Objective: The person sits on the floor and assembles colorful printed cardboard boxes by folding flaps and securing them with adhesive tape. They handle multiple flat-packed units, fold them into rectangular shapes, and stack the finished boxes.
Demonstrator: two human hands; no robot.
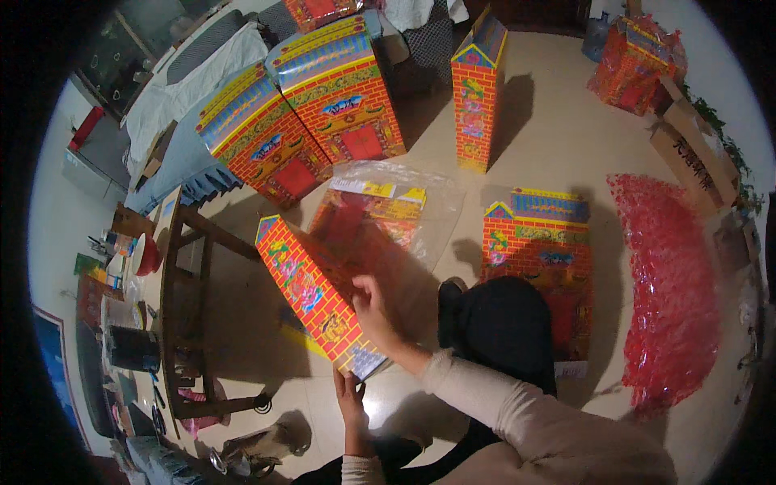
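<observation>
A folded-out cardboard house (303,283) printed with red and yellow bricks tilts in front of me. Its narrow gabled side faces up and toward the left. Around its lower corner my left hand (351,400) is closed, thumb on the printed face. Beside its right edge is my right hand (373,311), fingers loosely bent and apart, with nothing visible in them. Just beyond lies a clear plastic bag (436,202) with flat printed house sheets (356,214) in or under it. Another brick-printed house (537,234) lies by my knee, partly hidden by my leg.
Two finished-looking houses (339,105) lean by a blue-covered sofa (182,153); a narrow one (477,105) stands farther right. Red plastic wrapping (667,299) spreads on the right floor, near a cardboard box (687,158). A wooden table frame (212,234) borders the left.
</observation>
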